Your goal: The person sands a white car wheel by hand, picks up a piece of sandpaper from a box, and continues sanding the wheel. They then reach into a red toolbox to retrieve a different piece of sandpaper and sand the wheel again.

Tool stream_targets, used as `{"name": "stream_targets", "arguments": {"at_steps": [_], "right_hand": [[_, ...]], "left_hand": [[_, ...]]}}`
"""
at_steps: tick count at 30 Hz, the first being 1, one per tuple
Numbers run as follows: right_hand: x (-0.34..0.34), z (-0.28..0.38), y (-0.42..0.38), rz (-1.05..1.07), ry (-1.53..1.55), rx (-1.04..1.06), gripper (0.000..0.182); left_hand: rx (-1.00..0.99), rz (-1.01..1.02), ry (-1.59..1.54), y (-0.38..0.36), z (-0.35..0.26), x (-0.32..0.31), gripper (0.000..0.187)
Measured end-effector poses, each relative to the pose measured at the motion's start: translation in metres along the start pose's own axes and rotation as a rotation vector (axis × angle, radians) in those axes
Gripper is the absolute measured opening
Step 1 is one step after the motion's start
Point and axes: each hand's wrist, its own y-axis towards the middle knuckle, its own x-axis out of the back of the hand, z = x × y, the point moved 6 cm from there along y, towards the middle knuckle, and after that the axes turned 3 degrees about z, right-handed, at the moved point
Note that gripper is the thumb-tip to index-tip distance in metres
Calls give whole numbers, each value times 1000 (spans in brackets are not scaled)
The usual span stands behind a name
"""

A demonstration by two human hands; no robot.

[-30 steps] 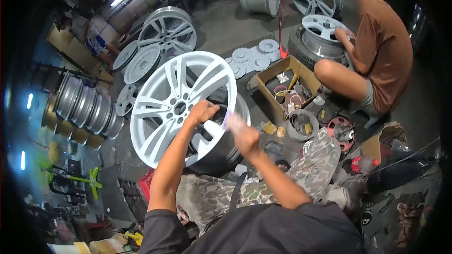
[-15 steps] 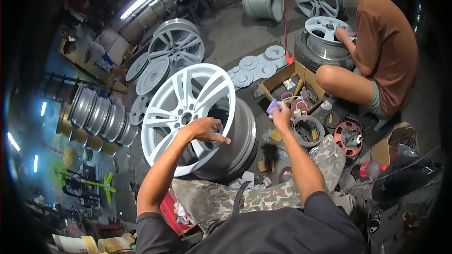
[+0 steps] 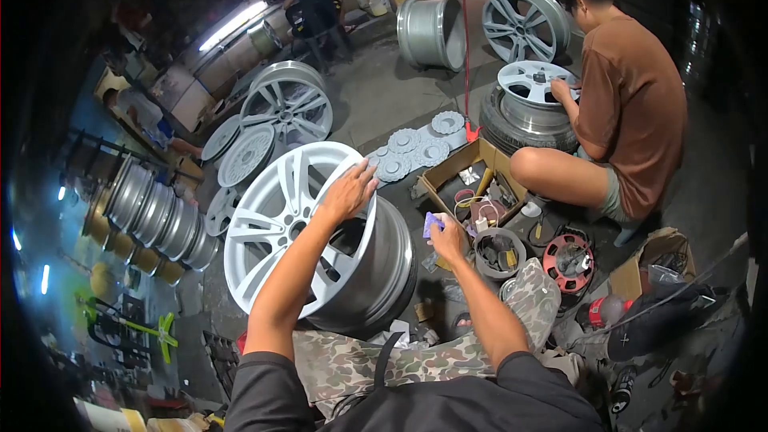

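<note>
In front of me a white wheel rim [image 3: 298, 168] leans tilted, its spoked face toward me, its grey barrel [image 3: 376, 272] to the right. My left hand [image 3: 348, 192] lies with fingers extended on the upper right of the rim's face, near its edge. To the right of the rim, my right hand [image 3: 448, 238] is closed round a small purple piece [image 3: 433, 226], held clear of the rim. What the purple piece is made of cannot be made out.
An open cardboard box [image 3: 438, 184] of tools lies beyond my right hand. A person in a brown shirt [image 3: 640, 104] sits at the right, hands at another rim [image 3: 516, 80]. Grey caps [image 3: 404, 142] and more rims [image 3: 288, 112] lie ahead. Stacked rims [image 3: 156, 208] stand left.
My left hand has moved up along the rim's face and now lies flat on it. My right hand, with the purple piece, is slightly lower and nearer the rim. The view has shifted.
</note>
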Motion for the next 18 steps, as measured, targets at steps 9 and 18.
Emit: {"name": "stream_targets", "arguments": {"at_steps": [9,18], "right_hand": [[-17,-11,1,85,-83,-10,28],[-16,11,-7,111,20,-77,28]], "left_hand": [[-178,215,-43,-106,-93,63,42],[414,-72,31,-138,-133,5,87]]}}
